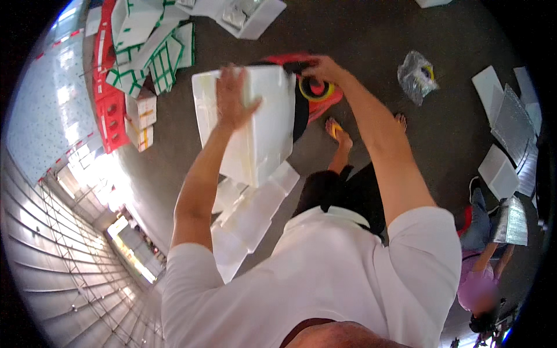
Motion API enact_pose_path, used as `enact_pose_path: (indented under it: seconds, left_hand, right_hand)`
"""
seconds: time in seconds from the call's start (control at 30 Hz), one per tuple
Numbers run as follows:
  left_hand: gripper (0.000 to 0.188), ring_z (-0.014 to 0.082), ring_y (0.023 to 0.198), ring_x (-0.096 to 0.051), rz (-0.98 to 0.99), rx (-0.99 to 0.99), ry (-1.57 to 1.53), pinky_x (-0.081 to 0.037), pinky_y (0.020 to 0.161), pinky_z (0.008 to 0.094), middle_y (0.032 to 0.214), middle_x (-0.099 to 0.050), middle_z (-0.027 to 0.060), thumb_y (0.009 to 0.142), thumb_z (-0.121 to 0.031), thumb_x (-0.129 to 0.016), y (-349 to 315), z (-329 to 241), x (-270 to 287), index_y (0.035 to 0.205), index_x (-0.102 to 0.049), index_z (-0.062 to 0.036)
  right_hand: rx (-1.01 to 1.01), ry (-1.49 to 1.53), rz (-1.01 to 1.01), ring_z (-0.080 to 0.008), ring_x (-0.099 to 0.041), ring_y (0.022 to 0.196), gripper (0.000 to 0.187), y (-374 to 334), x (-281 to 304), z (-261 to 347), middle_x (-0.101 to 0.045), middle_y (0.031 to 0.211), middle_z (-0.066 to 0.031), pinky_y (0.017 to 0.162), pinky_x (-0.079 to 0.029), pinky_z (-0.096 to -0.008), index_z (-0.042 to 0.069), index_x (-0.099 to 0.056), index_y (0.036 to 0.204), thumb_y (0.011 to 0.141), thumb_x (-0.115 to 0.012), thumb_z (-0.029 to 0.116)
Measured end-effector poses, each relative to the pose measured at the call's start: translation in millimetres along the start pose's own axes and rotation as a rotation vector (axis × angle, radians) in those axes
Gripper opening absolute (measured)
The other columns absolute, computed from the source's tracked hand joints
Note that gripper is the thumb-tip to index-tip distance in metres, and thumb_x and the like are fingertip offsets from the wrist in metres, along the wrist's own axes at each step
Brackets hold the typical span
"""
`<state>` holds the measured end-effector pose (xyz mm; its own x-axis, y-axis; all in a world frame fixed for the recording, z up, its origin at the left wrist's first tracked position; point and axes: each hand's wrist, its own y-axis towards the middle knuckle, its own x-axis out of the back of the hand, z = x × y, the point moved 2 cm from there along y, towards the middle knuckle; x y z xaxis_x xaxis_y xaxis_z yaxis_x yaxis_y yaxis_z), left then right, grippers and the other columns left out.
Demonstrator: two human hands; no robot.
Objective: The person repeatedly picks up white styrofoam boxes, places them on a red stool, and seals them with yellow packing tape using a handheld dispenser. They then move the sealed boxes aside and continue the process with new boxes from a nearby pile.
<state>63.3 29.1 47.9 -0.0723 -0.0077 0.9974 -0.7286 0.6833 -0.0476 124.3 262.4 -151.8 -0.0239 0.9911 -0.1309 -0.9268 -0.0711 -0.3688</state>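
My left hand [235,101] lies on the top of a white foam box [270,110], fingers spread and thumb out, a little blurred. A strip of clear or yellowish tape seems to run down the box. At the box's far right corner my right hand [326,71] is closed on what looks like a tape dispenser [317,89], with a red hub and a yellow-ringed roll. Its fingers are partly hidden and blurred. Beneath the box and dispenser shows something red and black [328,107], mostly covered.
More white foam boxes [246,223] stand in a row close on the left. Green-taped foam pieces [168,58] lie by a red barrier [110,110]. Clear plastic with a yellow roll [416,77] is on the floor. A co-worker [478,272] at right handles a silvery sheet [512,223].
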Motion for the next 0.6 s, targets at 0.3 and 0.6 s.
enact_pose_path:
  seconds: [0.3, 0.6]
  left_hand:
    - [0.083, 0.0319, 0.142, -0.022, -0.242, 0.583, -0.107, -0.014, 0.117, 0.0476, 0.15, -0.033, 0.0135, 0.075, -0.043, -0.075, 29, 88, -20, 0.145, -0.038, -0.0184]
    - [0.086, 0.0302, 0.144, -0.019, -0.254, 0.8, -0.172, -0.013, 0.117, 0.0472, 0.151, -0.031, 0.0154, 0.076, -0.05, -0.07, 30, 97, -31, 0.148, -0.035, -0.0172]
  right_hand:
    - [-0.021, -0.118, 0.208, -0.0188, -0.059, 0.105, 0.051, -152, -32, -78, -0.063, 0.118, -0.0107, 0.09, -0.046, -0.0329, 0.002, -0.059, 0.127, 0.079, -0.073, 0.013]
    - [0.031, -0.311, 0.137, -0.0285, -0.055, 0.121, 0.057, -171, -58, -65, -0.056, 0.133, -0.0187, 0.104, -0.039, -0.0392, 0.009, -0.059, 0.131, 0.077, -0.076, 0.019]
